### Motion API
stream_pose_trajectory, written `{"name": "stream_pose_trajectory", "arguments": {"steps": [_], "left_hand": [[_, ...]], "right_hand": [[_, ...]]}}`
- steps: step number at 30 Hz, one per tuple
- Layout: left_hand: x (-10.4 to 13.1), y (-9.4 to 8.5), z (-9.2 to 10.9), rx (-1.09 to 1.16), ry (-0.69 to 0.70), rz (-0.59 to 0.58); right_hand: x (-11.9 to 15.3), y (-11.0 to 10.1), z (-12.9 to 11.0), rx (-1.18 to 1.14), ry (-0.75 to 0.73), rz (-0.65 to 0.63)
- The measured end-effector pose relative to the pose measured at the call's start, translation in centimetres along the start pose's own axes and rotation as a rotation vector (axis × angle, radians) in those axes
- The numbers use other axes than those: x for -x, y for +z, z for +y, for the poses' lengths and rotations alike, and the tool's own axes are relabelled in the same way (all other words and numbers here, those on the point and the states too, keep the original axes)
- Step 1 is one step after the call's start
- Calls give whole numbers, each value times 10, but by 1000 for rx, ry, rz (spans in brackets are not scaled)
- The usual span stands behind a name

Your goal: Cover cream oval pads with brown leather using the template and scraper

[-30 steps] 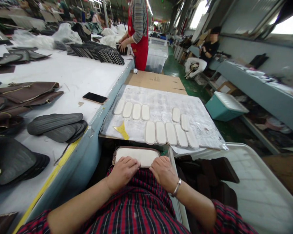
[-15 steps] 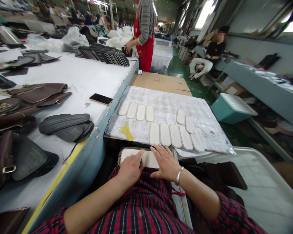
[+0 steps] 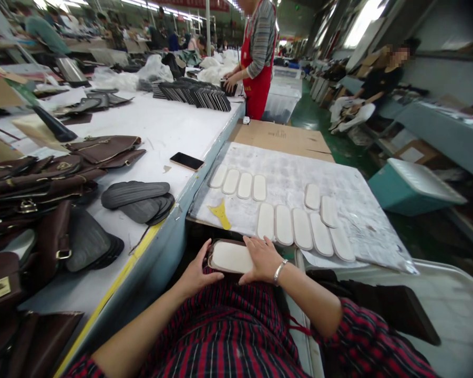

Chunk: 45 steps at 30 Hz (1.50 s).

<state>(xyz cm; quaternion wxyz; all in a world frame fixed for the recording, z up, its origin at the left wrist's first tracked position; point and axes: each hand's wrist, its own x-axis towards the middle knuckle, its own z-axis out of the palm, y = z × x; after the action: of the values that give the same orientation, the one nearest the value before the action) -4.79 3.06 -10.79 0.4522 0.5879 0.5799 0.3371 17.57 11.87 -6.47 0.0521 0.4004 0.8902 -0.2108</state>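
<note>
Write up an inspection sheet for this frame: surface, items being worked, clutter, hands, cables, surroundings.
Surface: work board scuffed and marked; white table along its left.
Worked items: brown-edged pale piece above the lap; eleven pale oval pieces on the board.
Clutter: yellow piece on the board; phone, dark oval pieces and brown bags on the table.
Hands: left hand at the brown-edged piece's left end, right hand at its right; grip firmness unclear.
Cables: nothing seen clearly.
Surroundings: person in red apron, seated person, teal bin.
</note>
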Motion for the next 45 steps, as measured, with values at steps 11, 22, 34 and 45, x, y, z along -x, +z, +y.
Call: {"name": "stream_pose_trajectory", "arguments": {"steps": [11,22,34,45], "left_hand": [[-5,14,5,307,-36,61],[0,-7,8,-281,114,103],[-76,80,89,-909,390,-448],[-85,80,89,-927,403,-532]], "right_hand": [[-44,7,-19,-30,-76,-56],[18,-38,-18,-331,-41,415],[94,89,8,-1276,538,292],[74,87,-14,-1395,652,276]]}}
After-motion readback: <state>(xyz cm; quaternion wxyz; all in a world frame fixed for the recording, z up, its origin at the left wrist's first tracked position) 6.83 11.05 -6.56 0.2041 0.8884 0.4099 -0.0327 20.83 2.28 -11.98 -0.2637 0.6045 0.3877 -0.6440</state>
